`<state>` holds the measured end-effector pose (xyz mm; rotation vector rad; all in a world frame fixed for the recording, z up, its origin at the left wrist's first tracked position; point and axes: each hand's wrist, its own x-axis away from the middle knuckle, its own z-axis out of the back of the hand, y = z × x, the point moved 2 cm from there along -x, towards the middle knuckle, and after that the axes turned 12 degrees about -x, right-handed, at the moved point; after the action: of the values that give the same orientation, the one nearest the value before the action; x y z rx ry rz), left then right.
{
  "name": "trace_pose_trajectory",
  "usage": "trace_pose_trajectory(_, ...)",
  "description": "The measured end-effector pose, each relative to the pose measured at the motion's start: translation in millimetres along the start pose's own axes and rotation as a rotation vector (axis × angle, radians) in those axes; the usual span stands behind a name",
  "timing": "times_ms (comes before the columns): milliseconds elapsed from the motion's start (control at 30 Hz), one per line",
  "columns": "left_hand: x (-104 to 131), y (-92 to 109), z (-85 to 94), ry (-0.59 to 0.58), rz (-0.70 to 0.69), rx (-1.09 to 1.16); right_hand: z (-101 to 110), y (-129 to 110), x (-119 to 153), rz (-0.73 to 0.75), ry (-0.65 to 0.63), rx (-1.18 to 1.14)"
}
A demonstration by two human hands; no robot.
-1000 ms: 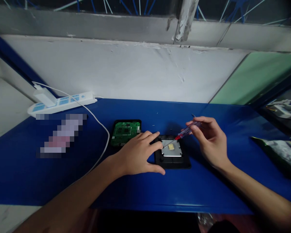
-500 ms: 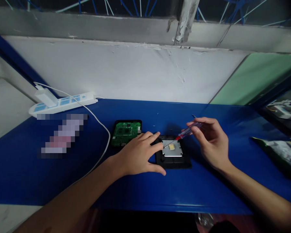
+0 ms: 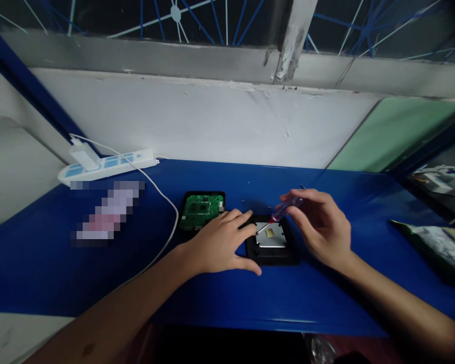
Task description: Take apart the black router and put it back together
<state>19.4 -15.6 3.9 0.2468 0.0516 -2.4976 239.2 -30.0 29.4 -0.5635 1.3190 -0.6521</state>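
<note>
My right hand [image 3: 320,225] is closed round the clear purple handle of a screwdriver [image 3: 286,208] with a red collar. Its shaft slants down to the left, and the tip is at the left edge of a silver metal plate [image 3: 275,241]. A small yellowish pad [image 3: 269,232] sits on that plate, which lies inside a black plastic cover [image 3: 276,259]. With fingers spread, my left hand [image 3: 223,242] rests at the cover's left side, its index fingertip close to the screwdriver tip. Behind that hand, a green circuit board [image 3: 197,210] lies in a black case, partly hidden.
A white power strip [image 3: 109,164] with a plugged-in charger [image 3: 84,155] stands at the back left. Its white cable [image 3: 163,194] runs across the blue table [image 3: 220,298]. A blurred-out object [image 3: 109,212] lies left; a shiny packet [image 3: 436,242] lies right. Tiny slivers are scattered behind the cover.
The camera view has tilted up and shifted slightly. My right hand and the screwdriver handle have moved a little left, and the shaft stands a bit steeper. My left hand keeps its place.
</note>
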Motion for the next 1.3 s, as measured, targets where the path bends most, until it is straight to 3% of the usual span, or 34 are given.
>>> trace_pose_trajectory(133,-0.8,-0.6,-0.6,0.035,0.015,0.047,-10.8,-14.6,-15.8,0.148,-0.211,0.152)
trace_pose_trajectory(267,-2.1,-0.2,0.9,0.031,0.036,0.083,-23.3,-24.0,-23.5,0.208,-0.258,0.159)
trace_pose_trajectory(500,-2.1,-0.6,3.4,0.027,0.044,0.106,-29.6,-16.3,-16.1,0.12,-0.197,0.067)
trace_pose_trajectory(767,0.7,-0.6,1.5,0.042,0.042,0.096,-24.4,0.4,-10.6,0.113,-0.002,0.053)
trace_pose_trajectory(933,1.3,0.5,3.2,0.039,0.043,0.094,-26.7,-0.4,-7.6,0.06,-0.003,0.033)
trace_pose_trajectory(1133,1.5,0.2,5.0,0.032,0.036,0.103,-24.6,5.8,-4.2,0.129,0.08,0.061)
trace_pose_trajectory(1300,1.7,0.2,6.5,0.022,0.035,0.106,-25.4,4.6,-5.0,0.123,0.022,0.027)
